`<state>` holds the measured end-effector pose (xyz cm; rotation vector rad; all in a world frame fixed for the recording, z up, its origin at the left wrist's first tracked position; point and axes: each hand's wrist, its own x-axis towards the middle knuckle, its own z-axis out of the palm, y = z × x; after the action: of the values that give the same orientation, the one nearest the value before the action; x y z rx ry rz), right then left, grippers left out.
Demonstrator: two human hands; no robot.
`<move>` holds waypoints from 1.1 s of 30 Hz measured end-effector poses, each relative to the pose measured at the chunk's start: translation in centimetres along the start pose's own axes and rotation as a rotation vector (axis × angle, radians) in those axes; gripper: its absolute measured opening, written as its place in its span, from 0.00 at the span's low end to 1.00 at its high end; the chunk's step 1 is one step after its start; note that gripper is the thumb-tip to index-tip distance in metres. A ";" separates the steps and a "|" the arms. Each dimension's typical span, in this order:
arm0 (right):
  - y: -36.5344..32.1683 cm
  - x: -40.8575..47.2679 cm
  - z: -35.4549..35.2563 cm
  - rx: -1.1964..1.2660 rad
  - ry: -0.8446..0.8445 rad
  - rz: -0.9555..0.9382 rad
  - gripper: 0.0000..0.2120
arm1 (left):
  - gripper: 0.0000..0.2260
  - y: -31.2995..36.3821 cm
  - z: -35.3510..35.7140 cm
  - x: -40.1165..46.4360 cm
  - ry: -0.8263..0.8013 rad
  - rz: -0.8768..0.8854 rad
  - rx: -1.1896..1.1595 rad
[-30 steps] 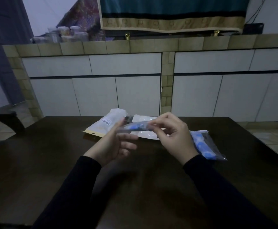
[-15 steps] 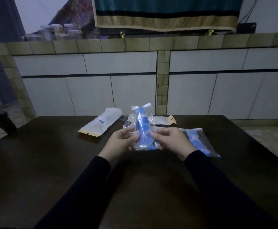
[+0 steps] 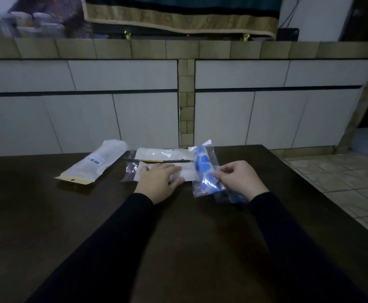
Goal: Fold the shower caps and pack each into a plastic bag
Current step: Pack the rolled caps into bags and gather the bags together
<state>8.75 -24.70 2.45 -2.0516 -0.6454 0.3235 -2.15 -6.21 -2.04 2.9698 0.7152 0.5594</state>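
Two hands work over a dark wooden surface (image 3: 47, 215), both in long black sleeves. The right hand (image 3: 241, 179) has its grip closed on a clear plastic bag (image 3: 205, 171) with a blue folded shower cap inside; thumb and fingers pinch the bag's right edge, near its lower half. This bag stands tilted, its upper end toward the far edge of the surface. Under the right wrist a second blue packed bag (image 3: 235, 199) lies flat, partly hidden. The left hand (image 3: 157, 180) lies flat, fingers almost straight, and presses on a white packet (image 3: 187, 174) just left of the held bag; its grip holds nothing. Behind it lies another white packet (image 3: 163, 153). Further left, apart from the others, a white pouch with a barcode label (image 3: 93, 164) lies diagonally.
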 end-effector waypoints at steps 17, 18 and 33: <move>-1.0 -1.2 0.8 -0.486 -0.109 0.116 0.17 | 0.25 -1.2 -4.3 -5.2 -0.035 -0.368 0.102; -1.1 -1.4 1.0 -0.489 -0.091 0.109 0.18 | 0.25 -1.1 -4.5 -5.3 -0.047 -0.368 0.096; -6.3 -8.7 10.9 -0.513 -0.346 -0.801 0.25 | 0.17 -10.8 -10.5 -10.2 -0.178 -0.056 -0.150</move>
<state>-5.51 -19.18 1.72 -2.0092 -1.8356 0.0297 -18.99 -1.68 3.07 2.8061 0.7042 0.3243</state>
